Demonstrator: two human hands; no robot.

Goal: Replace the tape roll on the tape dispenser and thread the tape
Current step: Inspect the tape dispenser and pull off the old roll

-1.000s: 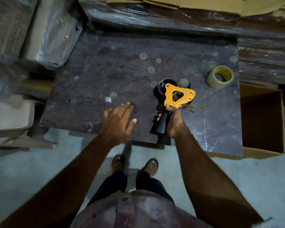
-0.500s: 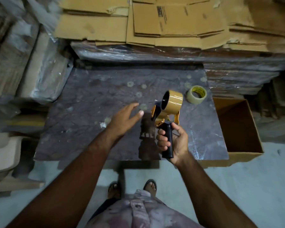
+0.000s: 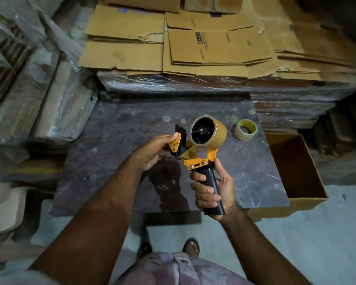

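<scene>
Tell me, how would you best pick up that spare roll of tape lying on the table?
Take the spare roll by its outer rim, coming down from above. It lies nearly flat on the table with its open hole facing up and bare surface around it, so fingers can pinch across the ring, or hook one inside the hole and one outside. Both hands are busy with the dispenser now.

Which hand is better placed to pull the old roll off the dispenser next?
Probably the left hand. It only pinches the dispenser's front end beside the roll, so it can let go. The right hand is wrapped around the handle, holding the dispenser up.
</scene>
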